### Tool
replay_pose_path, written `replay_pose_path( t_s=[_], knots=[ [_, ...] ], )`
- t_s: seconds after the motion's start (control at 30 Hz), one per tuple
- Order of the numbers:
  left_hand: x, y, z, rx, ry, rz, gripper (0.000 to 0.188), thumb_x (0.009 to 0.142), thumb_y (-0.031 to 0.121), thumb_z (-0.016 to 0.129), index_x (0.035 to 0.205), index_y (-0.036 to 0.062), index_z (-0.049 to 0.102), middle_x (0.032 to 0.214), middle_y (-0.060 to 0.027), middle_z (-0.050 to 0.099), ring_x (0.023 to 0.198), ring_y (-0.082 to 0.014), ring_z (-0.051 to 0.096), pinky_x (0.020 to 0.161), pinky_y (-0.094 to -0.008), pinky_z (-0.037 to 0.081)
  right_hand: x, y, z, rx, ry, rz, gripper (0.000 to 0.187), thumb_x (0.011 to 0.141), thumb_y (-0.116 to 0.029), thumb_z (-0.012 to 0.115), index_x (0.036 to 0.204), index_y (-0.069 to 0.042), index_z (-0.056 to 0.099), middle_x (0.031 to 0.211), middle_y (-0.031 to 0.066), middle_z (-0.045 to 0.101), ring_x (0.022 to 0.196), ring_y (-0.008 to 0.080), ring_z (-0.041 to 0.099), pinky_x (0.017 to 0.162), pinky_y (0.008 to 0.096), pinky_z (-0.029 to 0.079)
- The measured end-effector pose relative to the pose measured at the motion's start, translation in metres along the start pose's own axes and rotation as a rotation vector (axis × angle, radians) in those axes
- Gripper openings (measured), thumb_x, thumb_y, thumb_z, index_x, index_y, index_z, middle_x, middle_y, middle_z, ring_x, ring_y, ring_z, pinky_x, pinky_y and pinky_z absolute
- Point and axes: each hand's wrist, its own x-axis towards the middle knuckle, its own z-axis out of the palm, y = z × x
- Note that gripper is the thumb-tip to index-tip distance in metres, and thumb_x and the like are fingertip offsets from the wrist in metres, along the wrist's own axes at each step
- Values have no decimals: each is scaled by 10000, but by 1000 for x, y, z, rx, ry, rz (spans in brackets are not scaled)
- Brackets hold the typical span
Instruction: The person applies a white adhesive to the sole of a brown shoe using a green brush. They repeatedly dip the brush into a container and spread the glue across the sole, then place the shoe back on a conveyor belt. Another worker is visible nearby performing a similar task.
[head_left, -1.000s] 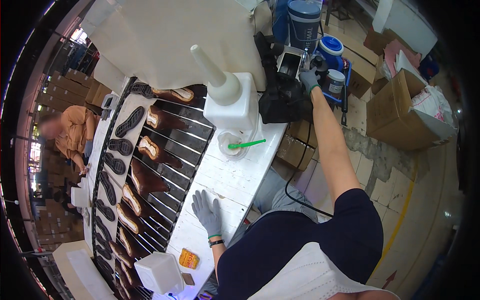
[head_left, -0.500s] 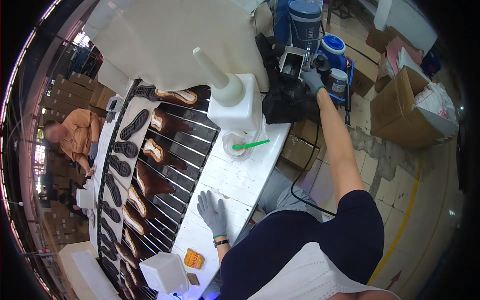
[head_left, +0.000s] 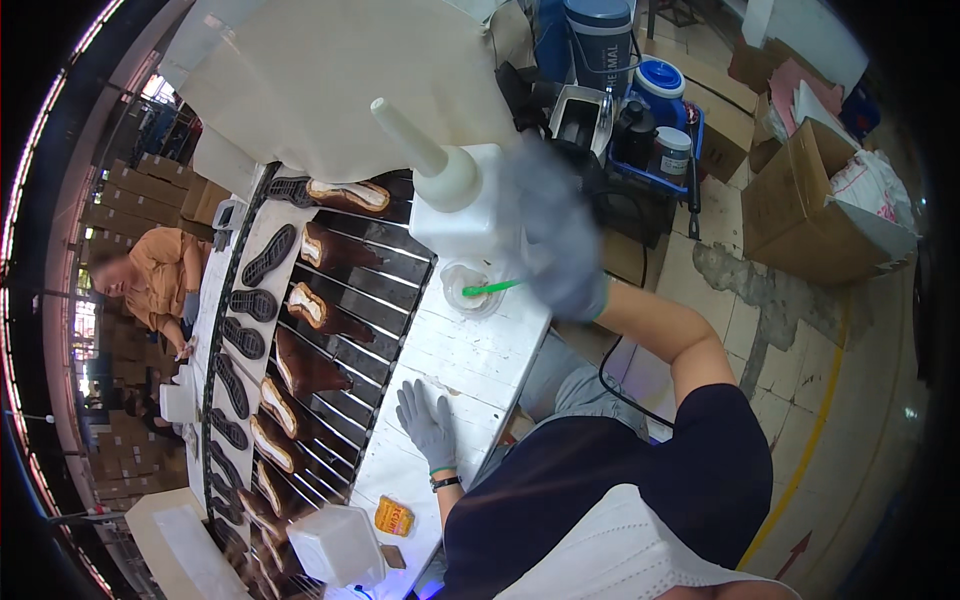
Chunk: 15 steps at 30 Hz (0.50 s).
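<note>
Has the left hand (head_left: pixel 428 428) flat on the white worktop (head_left: pixel 465 362), just below the middle of the frame, spread a bit, gripping nothing. Has the right hand (head_left: pixel 556 232), all blurry, above the middle, near the green stick (head_left: pixel 492 287) and clear cup (head_left: pixel 470 303). Cannot tell whether open or holding anything.

Grey gloves (head_left: pixel 428 432), black wristband (head_left: pixel 446 482), navy sleeve (head_left: pixel 718 425)

Head view: the left fisheye camera is looking down from the person's head, showing the white bench (head_left: pixel 465 350) at mid-frame; the white mask (head_left: pixel 625 555) is sitting nearest, lower edge; the floor (head_left: pixel 790 400) is spreading farther off, right
</note>
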Motion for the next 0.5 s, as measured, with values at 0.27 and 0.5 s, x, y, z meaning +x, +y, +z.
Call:
replay_pose_path(
  t_s=[0.27,0.5],
  knots=[
    [-10,-34,34,229,-62,13,678,946,358,565,1521,87,330,1582,-186,296,1471,-348,256,1199,-489,190,-118,-134,148,882,-747,-527,331,851,-297,630,1120,-106,662,1206,111,614,1255,341,464,1046,490,381],
    [13,-9,19,241,-114,40,701,937,353,571,1540,121,300,1596,-173,271,1485,-333,232,1200,-482,207,-242,-126,212,778,-799,-552,330,694,-426,699,824,-125,736,831,128,695,856,361,628,838,469,476]
  ],
)
